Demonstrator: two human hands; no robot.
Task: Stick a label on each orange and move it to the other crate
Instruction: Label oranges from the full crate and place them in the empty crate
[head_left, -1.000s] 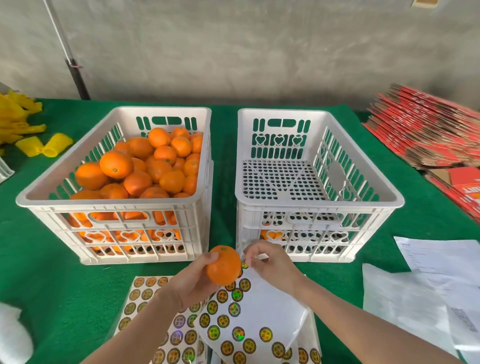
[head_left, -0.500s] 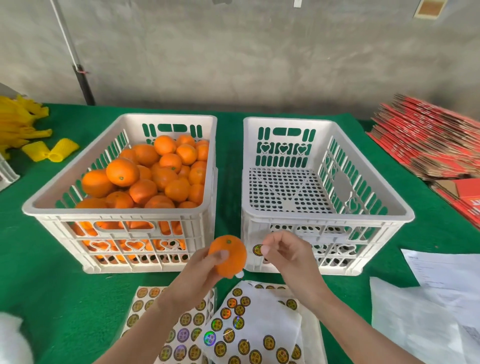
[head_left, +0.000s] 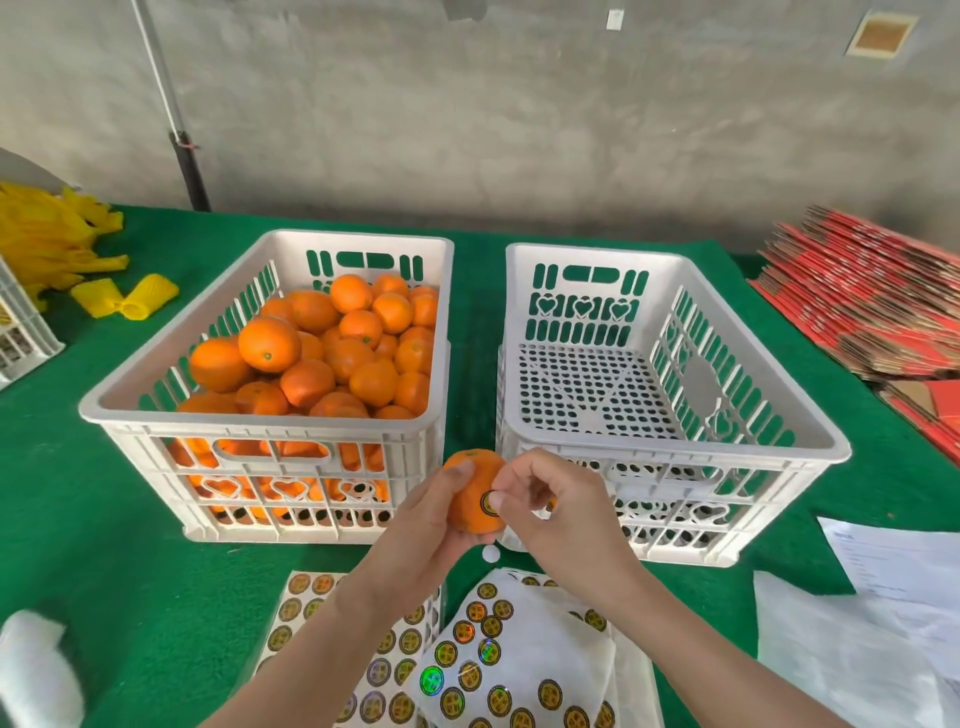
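Observation:
My left hand (head_left: 415, 535) grips an orange (head_left: 467, 506) in front of the gap between two white crates. My right hand (head_left: 556, 514) has its fingers curled, and its thumb tip holds a round gold label (head_left: 487, 502) against the orange's side. The left crate (head_left: 260, 423) is heaped with oranges (head_left: 322, 353). The right crate (head_left: 675, 447) shows a bare perforated floor; its near end is hidden behind the front wall. Sheets of round labels (head_left: 467, 654) lie on the green cloth under my forearms.
Yellow foam nets (head_left: 124, 296) and part of another white crate (head_left: 21, 332) sit at the far left. Flattened red cartons (head_left: 857, 306) are stacked at the right. White papers (head_left: 893, 571) lie front right, and a white bundle (head_left: 31, 670) front left.
My right hand lifted a label off the sheet and brought it onto the orange. Both hands rose slightly toward the crates, and the view tilted upward.

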